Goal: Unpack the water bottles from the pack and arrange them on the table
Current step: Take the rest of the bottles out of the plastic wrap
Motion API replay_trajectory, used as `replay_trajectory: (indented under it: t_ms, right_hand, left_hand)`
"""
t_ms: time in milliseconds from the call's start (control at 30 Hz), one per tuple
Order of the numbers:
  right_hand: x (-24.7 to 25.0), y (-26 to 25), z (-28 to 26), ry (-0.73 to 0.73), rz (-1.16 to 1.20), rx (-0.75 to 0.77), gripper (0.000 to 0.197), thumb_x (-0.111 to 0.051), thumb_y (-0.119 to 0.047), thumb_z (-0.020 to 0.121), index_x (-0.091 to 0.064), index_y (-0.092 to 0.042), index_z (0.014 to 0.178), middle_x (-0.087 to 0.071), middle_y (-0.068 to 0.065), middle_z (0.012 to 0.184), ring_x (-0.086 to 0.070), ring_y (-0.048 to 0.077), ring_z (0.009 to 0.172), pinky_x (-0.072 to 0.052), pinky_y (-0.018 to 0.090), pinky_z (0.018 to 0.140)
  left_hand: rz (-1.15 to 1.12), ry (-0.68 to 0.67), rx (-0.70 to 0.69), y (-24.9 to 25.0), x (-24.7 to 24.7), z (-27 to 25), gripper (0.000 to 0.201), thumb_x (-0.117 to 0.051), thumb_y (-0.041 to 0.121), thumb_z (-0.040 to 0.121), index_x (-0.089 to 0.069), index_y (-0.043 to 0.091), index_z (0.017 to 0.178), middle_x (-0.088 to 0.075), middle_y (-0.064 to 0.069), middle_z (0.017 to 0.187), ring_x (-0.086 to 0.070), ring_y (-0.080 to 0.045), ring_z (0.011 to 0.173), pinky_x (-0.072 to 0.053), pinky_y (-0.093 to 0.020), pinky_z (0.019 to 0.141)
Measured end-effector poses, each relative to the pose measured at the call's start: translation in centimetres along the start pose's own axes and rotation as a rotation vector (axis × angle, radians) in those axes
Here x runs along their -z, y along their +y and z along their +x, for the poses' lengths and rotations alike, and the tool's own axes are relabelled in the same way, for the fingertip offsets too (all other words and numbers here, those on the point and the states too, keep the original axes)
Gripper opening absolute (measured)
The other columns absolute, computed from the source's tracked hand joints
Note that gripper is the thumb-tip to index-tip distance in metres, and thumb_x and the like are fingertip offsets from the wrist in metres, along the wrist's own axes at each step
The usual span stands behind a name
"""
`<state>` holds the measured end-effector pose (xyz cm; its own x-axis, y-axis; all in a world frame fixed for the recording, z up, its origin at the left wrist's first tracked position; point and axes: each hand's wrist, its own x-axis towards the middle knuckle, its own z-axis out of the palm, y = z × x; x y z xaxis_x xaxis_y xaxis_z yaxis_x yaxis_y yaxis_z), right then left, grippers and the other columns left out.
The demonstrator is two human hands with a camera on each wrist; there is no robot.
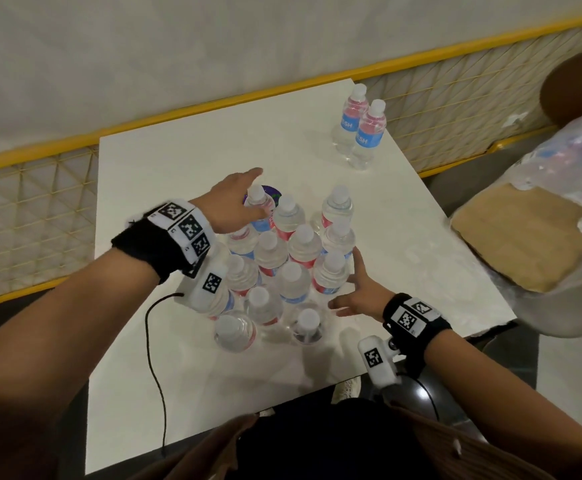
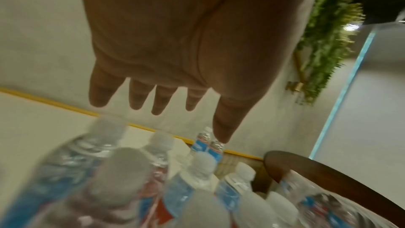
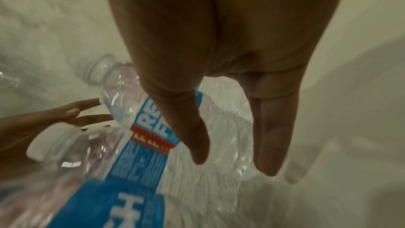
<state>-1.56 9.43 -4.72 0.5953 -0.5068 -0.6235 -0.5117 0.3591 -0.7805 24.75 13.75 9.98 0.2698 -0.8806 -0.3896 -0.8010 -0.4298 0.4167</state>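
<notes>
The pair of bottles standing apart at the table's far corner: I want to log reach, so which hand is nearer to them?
Left. The left hand hovers over the cluster's far end, short of the pair of bottles; the right hand is at the cluster's near right side.

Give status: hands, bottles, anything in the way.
Left hand open over the cluster's far side; right hand open beside its near right. Bottle cluster upright on table; two bottles apart. Nothing blocking.

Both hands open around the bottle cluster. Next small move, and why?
Probably close the left hand on the far bottle under its fingers and lift it out. Both hands are open, the right hand only flanks the cluster, and just two bottles stand apart on the table.
</notes>
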Motion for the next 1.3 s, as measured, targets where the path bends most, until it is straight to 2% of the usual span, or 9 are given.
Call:
replay_trajectory:
  t_ms: [133,267,433,567,833,933,1067,1200,1300]
  right_hand:
    - [0.5,-0.3,-0.3,-0.035,-0.005,0.016,0.124,-0.071,0.004,0.075,0.019,-0.048,0.142,-0.041,0.016,0.141,-0.063,0.031,0.105,-0.057,0.045,0.083]
    - [-0.4,-0.7,0.1,-0.014,-0.125,0.055,0.134,-0.078,-0.018,0.062,0.028,-0.038,0.141,-0.04,0.011,0.143,-0.053,0.023,0.121,-0.055,0.051,0.084]
    - [0.9,-0.3,-0.2,-0.042,-0.042,0.017,0.124,-0.073,0.0,0.075,0.02,-0.047,0.142,-0.038,0.018,0.144,-0.06,0.031,0.111,-0.057,0.044,0.084]
    - [2.3,-0.7,-0.6,-0.072,-0.101,0.027,0.116,-0.071,-0.003,0.079,0.014,-0.047,0.144,-0.032,0.018,0.146,-0.057,0.031,0.115,-0.056,0.039,0.084]
    - [3.4,-0.7,-0.3,-0.13,-0.172,0.045,0.112,-0.07,-0.005,0.08,0.012,-0.042,0.147,-0.033,0.011,0.146,-0.06,0.023,0.102,-0.055,0.029,0.078]
    - [5.7,-1.1,-1.0,-0.07,-0.108,0.028,0.088,-0.066,-0.003,0.083,-0.015,-0.029,0.15,-0.038,0.009,0.142,-0.057,0.024,0.106,-0.053,0.033,0.086]
    - [12.9,-1.9,-3.3,0.193,0.014,0.082,0.04,-0.061,-0.005,0.087,-0.054,-0.015,0.125,-0.049,0.008,0.136,-0.057,0.021,0.105,-0.05,0.039,0.095]
    - [20.4,-3.1,-6.5,0.57,0.233,0.291,0.042,-0.065,-0.017,0.081,-0.059,-0.036,0.118,-0.041,0.002,0.141,-0.055,0.019,0.113,-0.048,0.039,0.099]
    - [23.8,-3.8,-8.1,0.698,0.452,0.425,0.048,-0.057,-0.009,0.09,-0.048,-0.029,0.133,-0.046,-0.014,0.13,-0.052,0.006,0.108,-0.043,0.031,0.099]
  left_hand:
    - [0.21,-0.103,-0.063,4.2,-2.1,1.9,0.073,-0.052,0.039,0.092,-0.011,0.026,0.151,-0.016,-0.013,0.156,-0.018,-0.029,0.144,-0.022,-0.041,0.116]
    - [0.283,-0.21,-0.003,6.0,-3.5,2.0,0.071,-0.049,0.044,0.092,-0.011,0.029,0.15,-0.011,-0.01,0.157,-0.021,-0.03,0.143,-0.028,-0.045,0.113]
    - [0.265,-0.069,-0.05,4.4,-4.5,0.3,0.075,-0.048,0.059,0.081,-0.022,0.03,0.146,-0.019,-0.011,0.155,-0.014,-0.031,0.144,-0.023,-0.052,0.114]
    - [0.318,-0.074,-0.199,8.0,-5.8,-2.3,0.071,-0.049,0.048,0.09,-0.014,0.032,0.15,0.0,-0.005,0.16,0.001,-0.028,0.148,-0.017,-0.053,0.116]
    - [0.686,-0.145,-0.213,14.0,-7.4,-1.5,0.04,-0.041,0.038,0.095,-0.048,0.018,0.129,-0.043,-0.002,0.139,-0.051,-0.027,0.119,-0.035,-0.045,0.102]
    - [0.667,-0.159,-0.218,16.0,-7.2,-0.7,0.049,-0.04,0.045,0.094,-0.041,0.021,0.137,-0.044,-0.003,0.14,-0.046,-0.028,0.125,-0.031,-0.047,0.106]
    - [0.529,-0.23,-0.252,20.0,-9.2,1.7,0.056,-0.042,0.046,0.093,-0.033,0.02,0.143,-0.037,-0.005,0.146,-0.041,-0.029,0.131,-0.036,-0.045,0.106]
    - [0.468,-0.323,-0.244,24.5,-13.0,5.0,0.059,-0.047,0.04,0.093,-0.031,0.014,0.144,-0.033,-0.01,0.147,-0.038,-0.031,0.133,-0.036,-0.041,0.108]
    - [0.454,-0.283,-0.306,28.0,-15.0,7.1,0.057,-0.048,0.037,0.094,-0.033,0.013,0.143,-0.031,-0.013,0.147,-0.035,-0.033,0.133,-0.033,-0.038,0.107]
